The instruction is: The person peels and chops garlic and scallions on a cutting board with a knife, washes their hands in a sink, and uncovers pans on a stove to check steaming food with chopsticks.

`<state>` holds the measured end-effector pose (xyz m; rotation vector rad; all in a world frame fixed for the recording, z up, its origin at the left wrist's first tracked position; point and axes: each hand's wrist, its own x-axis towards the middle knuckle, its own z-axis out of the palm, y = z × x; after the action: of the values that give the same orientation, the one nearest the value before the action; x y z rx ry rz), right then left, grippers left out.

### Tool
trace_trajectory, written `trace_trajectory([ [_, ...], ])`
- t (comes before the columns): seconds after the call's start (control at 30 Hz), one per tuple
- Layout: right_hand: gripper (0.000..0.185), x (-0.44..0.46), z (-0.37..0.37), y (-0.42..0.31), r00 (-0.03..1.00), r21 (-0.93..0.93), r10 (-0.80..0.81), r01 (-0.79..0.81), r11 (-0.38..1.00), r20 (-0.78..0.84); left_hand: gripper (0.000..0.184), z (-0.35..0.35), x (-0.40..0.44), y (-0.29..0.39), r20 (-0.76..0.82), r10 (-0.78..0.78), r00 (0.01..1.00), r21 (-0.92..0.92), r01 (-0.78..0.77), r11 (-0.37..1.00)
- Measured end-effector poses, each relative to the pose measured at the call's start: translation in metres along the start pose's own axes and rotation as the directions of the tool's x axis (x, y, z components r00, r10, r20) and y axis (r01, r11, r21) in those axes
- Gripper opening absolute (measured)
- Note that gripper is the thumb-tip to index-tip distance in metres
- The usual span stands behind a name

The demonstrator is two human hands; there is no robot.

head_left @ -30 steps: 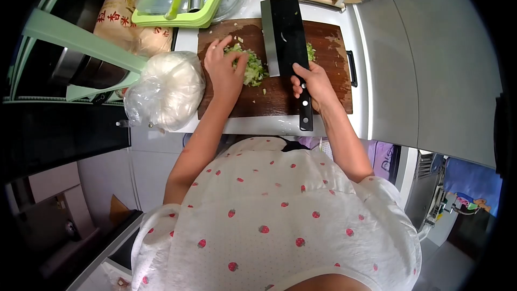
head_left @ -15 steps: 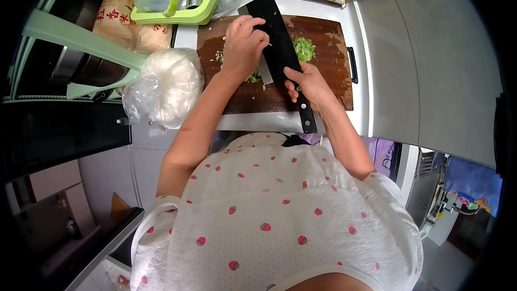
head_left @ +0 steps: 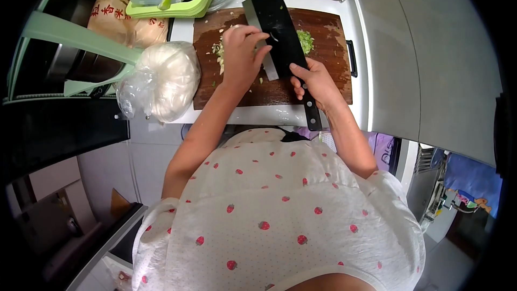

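Black cleaver [head_left: 281, 27] is gripped in the right hand [head_left: 316, 83]; the left hand [head_left: 243, 54] is half curled at its edge, thumb and finger parted; chopped greens [head_left: 306, 42] lie on the board [head_left: 333, 78].

Head view, one: looked steeply down and forward over the wearer's shirt [head_left: 269, 194], wide-angled, cutting board [head_left: 331, 73] within near range.

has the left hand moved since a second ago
Yes: judged against the cutting board, the left hand has shifted right, closer to the cleaver.
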<state>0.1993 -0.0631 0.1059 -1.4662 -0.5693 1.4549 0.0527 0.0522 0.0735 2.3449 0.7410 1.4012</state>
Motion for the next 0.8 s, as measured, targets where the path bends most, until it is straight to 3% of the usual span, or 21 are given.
trace_trajectory([
  [0.07,0.014,-0.003,0.007,-0.002,1.000,-0.026,0.008,-0.008,1.000,0.012,0.029,0.003,0.005,-0.006,0.011,0.064,0.998,0.027,-0.064,0.998],
  [0.27,0.016,-0.008,0.010,-0.001,0.999,-0.070,0.002,0.001,0.998,0.033,0.016,0.001,0.006,-0.009,0.098,0.158,0.983,0.010,-0.159,0.987],
  [0.37,0.014,-0.010,0.008,-0.002,1.000,-0.070,0.006,-0.003,0.998,0.030,0.010,0.008,0.004,-0.006,0.113,0.128,0.985,0.084,-0.138,0.987],
  [0.43,0.013,-0.011,-0.001,-0.001,1.000,-0.101,-0.013,0.013,0.995,-0.001,0.009,0.007,-0.003,0.003,0.010,0.065,0.998,-0.012,-0.065,0.998],
  [0.57,0.015,-0.017,-0.035,-0.005,0.965,-0.275,-0.166,0.107,0.956,-0.202,0.006,0.016,-0.019,0.026,-0.047,-0.064,0.997,-0.143,0.057,0.988],
  [0.6,0.017,-0.020,-0.043,-0.008,0.946,-0.260,-0.185,0.115,0.959,-0.265,0.006,0.023,-0.029,0.037,0.090,-0.103,0.991,-0.222,0.121,0.968],
  [0.63,0.016,-0.023,-0.053,-0.011,0.930,-0.276,-0.206,0.121,0.954,-0.305,0.008,0.032,-0.033,0.049,0.320,0.044,0.946,-0.244,0.038,0.969],
  [0.67,0.016,-0.026,-0.063,-0.013,0.910,-0.293,-0.230,0.128,0.947,-0.346,0.010,0.046,-0.039,0.063,0.490,0.210,0.846,-0.421,0.018,0.907],
  [0.7,0.017,-0.027,-0.074,-0.014,0.900,-0.275,-0.241,0.143,0.951,-0.364,0.010,0.072,-0.058,0.073,0.453,0.437,0.777,-0.570,-0.125,0.812],
  [0.73,0.018,-0.029,-0.082,-0.014,0.889,-0.259,-0.251,0.157,0.953,-0.383,0.015,0.079,-0.071,0.093,0.515,0.407,0.755,-0.650,0.035,0.759],
  [0.8,0.020,-0.035,-0.085,-0.020,0.870,-0.303,-0.282,0.163,0.939,-0.405,0.020,0.081,-0.075,0.107,0.600,0.438,0.670,-0.687,0.151,0.711],
])
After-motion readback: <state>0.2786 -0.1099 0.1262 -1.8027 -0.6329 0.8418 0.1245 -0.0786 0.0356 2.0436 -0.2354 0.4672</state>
